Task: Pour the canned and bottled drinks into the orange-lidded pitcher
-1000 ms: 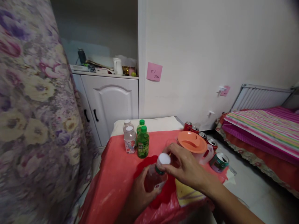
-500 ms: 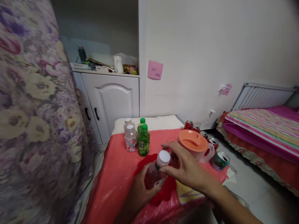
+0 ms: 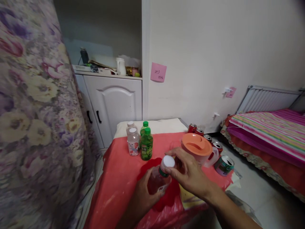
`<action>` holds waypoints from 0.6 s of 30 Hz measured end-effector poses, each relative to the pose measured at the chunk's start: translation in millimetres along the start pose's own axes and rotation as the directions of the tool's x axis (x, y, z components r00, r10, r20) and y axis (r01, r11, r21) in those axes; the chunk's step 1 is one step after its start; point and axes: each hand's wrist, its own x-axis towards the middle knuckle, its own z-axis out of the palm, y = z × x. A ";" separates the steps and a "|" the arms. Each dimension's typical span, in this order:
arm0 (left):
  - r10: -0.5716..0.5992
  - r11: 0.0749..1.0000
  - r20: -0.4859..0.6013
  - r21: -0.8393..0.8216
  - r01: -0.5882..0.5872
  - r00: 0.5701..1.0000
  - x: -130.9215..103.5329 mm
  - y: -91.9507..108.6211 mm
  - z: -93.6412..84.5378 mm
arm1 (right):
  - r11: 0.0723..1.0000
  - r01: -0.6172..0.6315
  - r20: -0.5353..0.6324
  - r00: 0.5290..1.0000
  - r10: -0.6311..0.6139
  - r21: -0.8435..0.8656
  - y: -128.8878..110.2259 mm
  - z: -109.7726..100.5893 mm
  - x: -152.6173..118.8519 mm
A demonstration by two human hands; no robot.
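My left hand [image 3: 145,197] is wrapped round the body of a clear plastic bottle [image 3: 156,180], which leans a little to the right. The fingers of my right hand [image 3: 190,173] close on its white cap [image 3: 169,161], thumb at the near side. A green band shows just under the cap. Beneath the bottle lies a red scalloped mat or dish [image 3: 168,200], mostly hidden by my hands. Beyond my right hand stands a clear pitcher with an orange lid [image 3: 196,144].
Two green bottles [image 3: 146,148] and two clear bottles with white caps [image 3: 133,143] stand on the red table cover [image 3: 114,178]. Several drink cans, among them a green can [image 3: 224,165], line the right edge. A yellow cloth or paper [image 3: 190,197] lies near the front edge.
My right hand has closed in from the side of the cap, its fingers now on it. The bottle stays in my left hand, nearly in place.
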 end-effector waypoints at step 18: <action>-0.044 0.998 -0.036 0.045 0.045 0.998 4.4 -7.8 -3.2 | 0.972 -0.120 -0.004 0.992 0.123 0.202 4.3 11.4 3.0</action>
